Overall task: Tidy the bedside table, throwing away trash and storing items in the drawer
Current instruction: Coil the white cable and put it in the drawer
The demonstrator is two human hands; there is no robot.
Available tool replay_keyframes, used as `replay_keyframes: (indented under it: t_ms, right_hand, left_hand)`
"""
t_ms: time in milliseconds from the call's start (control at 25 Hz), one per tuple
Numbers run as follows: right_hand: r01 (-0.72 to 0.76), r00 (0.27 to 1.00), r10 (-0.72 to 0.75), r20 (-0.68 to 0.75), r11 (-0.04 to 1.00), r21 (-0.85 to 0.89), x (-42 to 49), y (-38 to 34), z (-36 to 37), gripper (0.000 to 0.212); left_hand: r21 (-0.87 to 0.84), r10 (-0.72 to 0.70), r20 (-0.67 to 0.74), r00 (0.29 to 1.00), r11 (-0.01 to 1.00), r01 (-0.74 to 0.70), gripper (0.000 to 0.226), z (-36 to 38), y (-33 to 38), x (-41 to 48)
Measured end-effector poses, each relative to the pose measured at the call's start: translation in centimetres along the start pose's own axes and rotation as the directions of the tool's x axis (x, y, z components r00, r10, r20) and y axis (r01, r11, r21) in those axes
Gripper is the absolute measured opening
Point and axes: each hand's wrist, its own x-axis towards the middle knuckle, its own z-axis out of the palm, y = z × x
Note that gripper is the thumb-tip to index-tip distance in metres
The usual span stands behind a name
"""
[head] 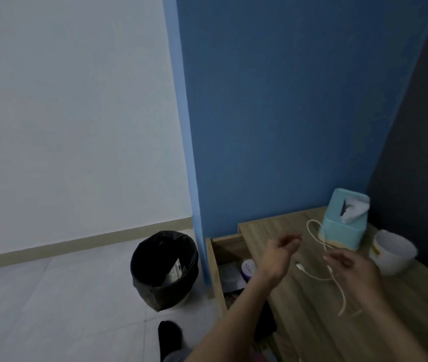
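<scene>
Coiling the cable [314,277] looks like the step in hand, so that it goes into the drawer [213,262] as a neat bundle and not a tangle. The cable is white and sprawls in loose loops over the middle of the table [299,322]. Its far loop is just in front of the tissue box [343,220], its plug end is near the left hand, and a loose tail runs toward the near edge.

The right hand [354,270] hovers over the table with its fingers half curled. The cable meets its fingertips, so it seems to pinch the line there, though blur leaves this unsure. The left hand [282,248] is raised just left of it, fingers curled in toward the thumb; whether it has hold of the cable I cannot tell.

To do this well, I judge that one hand should anchor the plug end while the other lays even loops over it, letting the line slide through a light pinch rather than tugging. A hard pull could drag the far loop against the tissue box or sweep the tail into the bowl [393,254] at right.

The drawer stands open at the table's left side with a jar [248,267] and other things inside, so the coil wants a bare spot. The bin [164,270] on the floor further left is for trash only.
</scene>
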Motion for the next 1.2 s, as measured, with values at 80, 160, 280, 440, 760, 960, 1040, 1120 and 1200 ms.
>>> replay_keyframes:
  t_ms: [80, 160, 280, 440, 760, 960, 1040, 1120, 1200]
  right_hand:
    - [0.075, 0.995, -0.08, 0.058, 0.994, 0.081, 0.5, -4.1, -1.2, 0.024]
    - [0.131, 0.986, -0.141, 0.085, 0.985, 0.114, 0.9, -7.1, -2.4, 0.03]
    - [0.183, 0.977, -0.205, 0.05, 0.942, 0.28, 0.0, -11.2, -4.0, 0.022]
    - [-0.009, 0.98, -0.093, 0.178, 0.866, 0.499, -1.6, -14.0, -3.9, 0.029]
    - [0.372, 0.868, -0.452, 0.204, 0.865, 0.336, -2.7, -20.3, -7.9, 0.059]
    - [0.699, 0.627, -0.686, 0.37, 0.705, 0.122, -3.6, -27.4, -8.3, 0.055]
    - [0.757, 0.56, -0.74, 0.374, 0.64, 0.134, -3.9, -29.8, -7.8, 0.056]
    - [0.782, 0.544, -0.787, 0.29, 0.601, 0.163, -4.0, -31.3, -7.4, 0.054]
    - [0.745, 0.574, -0.788, 0.224, 0.615, 0.256, -3.9, -31.8, -7.3, 0.056]
  left_hand:
    - [0.023, 0.07, 0.132, 0.989, 0.997, -0.073, 0.035, 1.6, 2.8, 0.2]
    - [0.011, 0.189, 0.168, 0.968, 0.981, -0.193, 0.034, 2.2, 5.4, 0.4]
    - [0.008, 0.31, 0.21, 0.927, 0.948, -0.319, 0.031, 1.2, 9.4, -0.5]
    - [-0.094, 0.384, 0.06, 0.922, 0.921, -0.377, 0.034, -0.3, 13.0, -2.1]
    - [-0.616, 0.432, 0.016, 0.902, 0.715, -0.331, 0.025, -7.2, 18.7, -8.9]
    - [-0.266, 0.248, 0.484, 0.839, 0.955, -0.129, 0.037, -9.7, 22.0, -12.7]
    - [-0.072, 0.246, 0.506, 0.827, 0.967, -0.243, 0.028, -8.9, 23.2, -13.8]
    - [-0.097, 0.317, 0.448, 0.836, 0.947, -0.307, 0.029, -8.3, 24.0, -14.7]
    - [-0.226, 0.393, 0.418, 0.819, 0.918, -0.325, 0.032, -8.8, 24.8, -15.8]
